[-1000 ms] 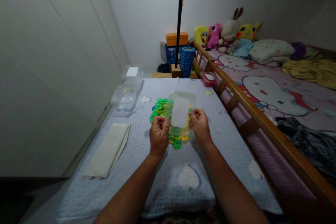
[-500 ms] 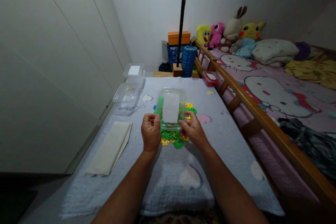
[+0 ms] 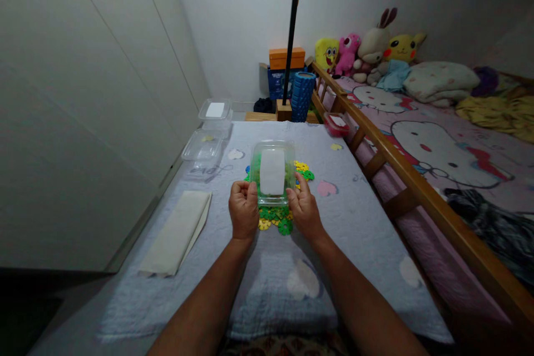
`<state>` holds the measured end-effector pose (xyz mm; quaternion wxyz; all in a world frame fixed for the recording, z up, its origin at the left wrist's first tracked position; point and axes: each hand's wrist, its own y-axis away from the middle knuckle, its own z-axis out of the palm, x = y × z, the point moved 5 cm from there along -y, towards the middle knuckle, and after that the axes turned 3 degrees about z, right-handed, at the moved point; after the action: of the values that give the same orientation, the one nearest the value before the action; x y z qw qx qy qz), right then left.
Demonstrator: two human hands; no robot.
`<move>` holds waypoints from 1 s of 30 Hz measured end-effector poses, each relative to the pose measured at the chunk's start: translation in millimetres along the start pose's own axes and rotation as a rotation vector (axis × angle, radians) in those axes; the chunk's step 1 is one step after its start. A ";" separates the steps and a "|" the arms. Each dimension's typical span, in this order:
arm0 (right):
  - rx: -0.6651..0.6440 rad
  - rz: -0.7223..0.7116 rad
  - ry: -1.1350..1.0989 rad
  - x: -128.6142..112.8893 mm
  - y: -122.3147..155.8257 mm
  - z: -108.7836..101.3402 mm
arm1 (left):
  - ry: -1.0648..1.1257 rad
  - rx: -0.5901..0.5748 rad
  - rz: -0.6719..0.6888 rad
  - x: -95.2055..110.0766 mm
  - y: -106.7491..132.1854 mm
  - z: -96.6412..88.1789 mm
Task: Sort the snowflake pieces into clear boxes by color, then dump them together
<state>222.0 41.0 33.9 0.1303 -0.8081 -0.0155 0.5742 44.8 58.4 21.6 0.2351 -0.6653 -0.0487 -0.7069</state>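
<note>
Between my hands is a clear plastic container point(image 3: 273, 200) with a blank white label point(image 3: 272, 172) on top. Green shows through its walls; whether that lies inside or behind it I cannot tell. My left hand point(image 3: 244, 208) grips its near left corner, thumb on the edge and fingers curled. On the other side my right hand point(image 3: 304, 206) holds the near right corner, thumb in front and fingers around the side. Beneath it, green and yellow notched plastic discs point(image 3: 285, 227) lie in a heap on the cloth, partly hidden by the container.
Folded cream paper point(image 3: 177, 233) lies at left on the cloth-covered table point(image 3: 359, 289). Behind it stand an open clear container point(image 3: 203, 147) and a clear container with a white label point(image 3: 215, 110). A red container point(image 3: 336, 124) sits at the far right, beside the wooden bed rail point(image 3: 375, 150).
My right hand has shifted its grip, its thumb and fingers now closer along the container's right side. The container stays at about the same place, and the view has shifted slightly.
</note>
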 end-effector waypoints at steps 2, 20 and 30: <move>0.013 -0.013 0.046 -1.2 0.6 0.1 | -0.001 0.006 -0.007 -1.1 0.1 -0.4; 0.007 0.031 -0.021 0.7 2.5 2.2 | 0.031 -0.009 -0.036 -5.4 0.4 -0.8; -0.002 0.037 -0.018 0.6 2.9 2.5 | 0.029 0.003 -0.030 -4.2 0.7 0.9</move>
<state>219.4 38.8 32.0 0.1188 -0.8032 -0.0021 0.5838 45.9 59.2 17.4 0.2261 -0.6537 -0.0562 -0.7200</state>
